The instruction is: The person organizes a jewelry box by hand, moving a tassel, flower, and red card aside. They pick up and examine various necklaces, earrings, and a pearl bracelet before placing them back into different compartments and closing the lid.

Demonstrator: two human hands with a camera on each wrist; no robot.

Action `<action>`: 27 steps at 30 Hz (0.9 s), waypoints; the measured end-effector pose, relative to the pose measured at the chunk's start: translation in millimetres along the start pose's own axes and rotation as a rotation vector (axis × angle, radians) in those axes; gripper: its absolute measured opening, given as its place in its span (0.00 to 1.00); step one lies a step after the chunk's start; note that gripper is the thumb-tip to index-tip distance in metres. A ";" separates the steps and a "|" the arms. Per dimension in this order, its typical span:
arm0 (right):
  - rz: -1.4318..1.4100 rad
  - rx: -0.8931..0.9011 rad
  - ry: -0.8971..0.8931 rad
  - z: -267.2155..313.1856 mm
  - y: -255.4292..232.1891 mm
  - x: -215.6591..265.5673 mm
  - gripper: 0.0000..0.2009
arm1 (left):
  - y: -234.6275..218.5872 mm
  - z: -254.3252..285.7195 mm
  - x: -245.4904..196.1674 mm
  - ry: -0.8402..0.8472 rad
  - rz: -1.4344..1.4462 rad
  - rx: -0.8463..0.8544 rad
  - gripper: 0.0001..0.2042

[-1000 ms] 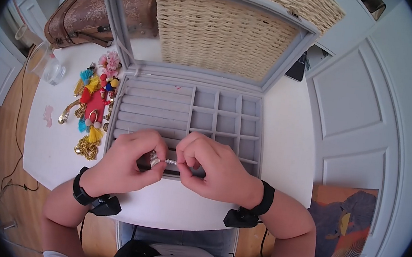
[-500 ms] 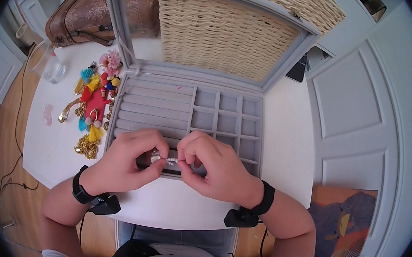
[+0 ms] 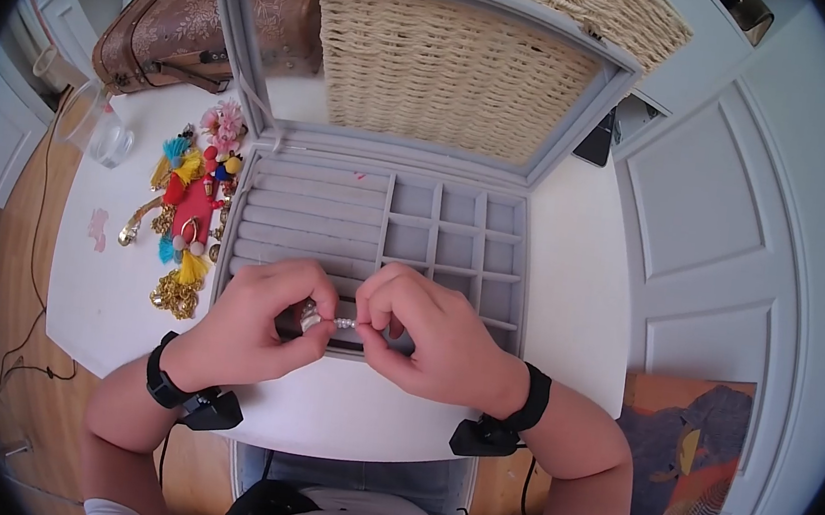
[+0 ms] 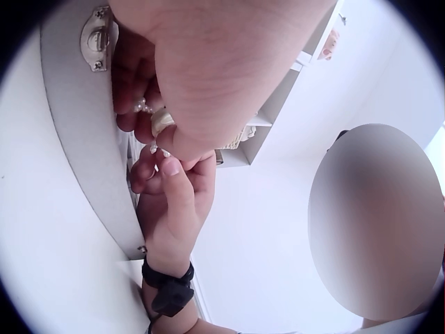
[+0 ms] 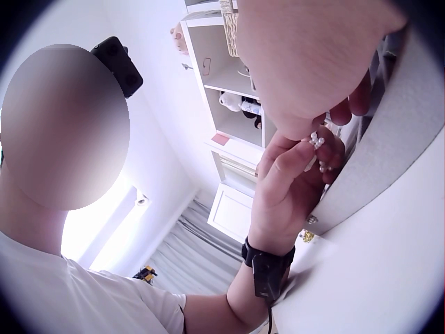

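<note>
A short row of small white pearl-like beads (image 3: pixel 345 323) spans the gap between my two hands, over the front of the grey jewellery box (image 3: pixel 524 269). My left hand (image 3: pixel 264 327) pinches one end between thumb and forefinger. A larger cream piece (image 3: pixel 310 317) and more beads show under its fingers. The other end is pinched by the thumb and fingertips of my right hand (image 3: pixel 439 341). Close up in the left wrist view, pearl beads (image 4: pixel 142 106) hang by the curled fingers. White beads (image 5: pixel 317 140) also stand out at the left fingertips in the right wrist view.
The box's glass lid (image 3: pixel 422 68) stands raised behind its ring rolls (image 3: pixel 313 204) and square compartments (image 3: pixel 458 207). Left of it lie colourful tasselled jewellery (image 3: pixel 192 204), a gold chain (image 3: pixel 174 295) and a clear cup (image 3: pixel 108 143). A brown case (image 3: pixel 169 36) sits behind.
Both hands stay almost in place, with the right shifting very slightly. The beads between them looked doubled half a second ago and now show as one row.
</note>
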State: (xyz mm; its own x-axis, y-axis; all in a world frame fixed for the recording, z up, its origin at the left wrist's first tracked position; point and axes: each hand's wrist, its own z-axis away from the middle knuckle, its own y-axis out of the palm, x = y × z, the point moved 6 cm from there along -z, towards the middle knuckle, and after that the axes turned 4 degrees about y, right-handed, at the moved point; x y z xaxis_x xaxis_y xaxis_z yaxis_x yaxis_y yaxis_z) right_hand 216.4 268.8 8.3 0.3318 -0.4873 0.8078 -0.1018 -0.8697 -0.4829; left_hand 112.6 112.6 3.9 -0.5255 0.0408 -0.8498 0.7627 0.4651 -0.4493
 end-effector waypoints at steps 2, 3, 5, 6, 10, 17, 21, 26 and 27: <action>0.005 0.005 -0.002 -0.1 -0.2 -0.6 0.17 | -0.1 -0.3 -0.6 0.000 0.003 0.002 0.07; 0.009 0.010 -0.004 0.3 0.0 -0.8 0.16 | -0.6 -0.8 -2.0 -0.002 -0.008 0.007 0.07; -0.003 -0.008 0.008 -0.2 0.2 0.0 0.15 | -0.5 -1.4 -2.6 -0.005 -0.019 0.016 0.06; -0.012 -0.023 0.017 -1.0 -0.7 0.8 0.13 | -0.6 -2.1 -3.5 0.011 -0.027 0.016 0.06; -0.028 -0.004 0.085 -3.2 -1.4 3.3 0.13 | -0.5 -2.8 -4.9 0.022 -0.022 0.023 0.06; -0.052 0.065 0.124 -1.2 3.5 -3.3 0.15 | 2.6 -3.9 -24.1 0.190 -0.161 -0.060 0.09; -0.169 0.039 0.167 -0.8 2.6 -6.7 0.13 | 1.2 -2.3 -25.7 0.181 -0.188 -0.065 0.10; -0.131 0.064 0.178 -1.2 1.2 -5.9 0.12 | 1.8 -2.7 -25.1 0.177 -0.209 -0.061 0.10; -0.140 0.079 0.191 -0.7 2.3 -6.4 0.12 | 2.4 -2.9 -24.9 0.183 -0.206 -0.059 0.10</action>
State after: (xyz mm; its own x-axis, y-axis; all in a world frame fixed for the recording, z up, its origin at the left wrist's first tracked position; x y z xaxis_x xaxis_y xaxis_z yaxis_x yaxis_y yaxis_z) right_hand 213.4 269.8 2.3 0.1531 -0.3745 0.9145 0.0085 -0.9249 -0.3802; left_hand 126.3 115.2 24.7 -0.7307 0.0967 -0.6759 0.6122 0.5309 -0.5859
